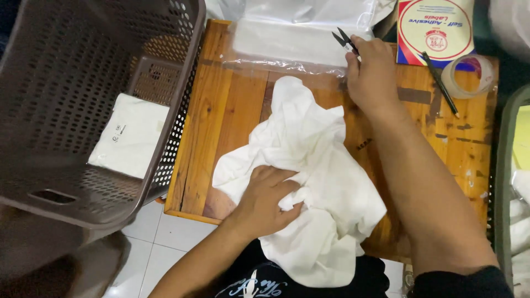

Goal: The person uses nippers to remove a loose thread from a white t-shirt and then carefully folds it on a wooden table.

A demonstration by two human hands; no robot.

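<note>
1. Basket [66, 83] held one bagged white item [130, 135]; that much we judged done.
2. White garment [309, 182] lay crumpled, unbagged, on the table [232, 110]; left hand [265, 201] clutched it.
3. Right hand [372, 74] pinched the snips [345, 40]; trimming pending.

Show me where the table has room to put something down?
Bare wood shows on the wooden table left of the white cloth, beside the brown basket. Another patch lies at the right, below the tape roll and pen. The middle and the back by the plastic bags are crowded.
</note>
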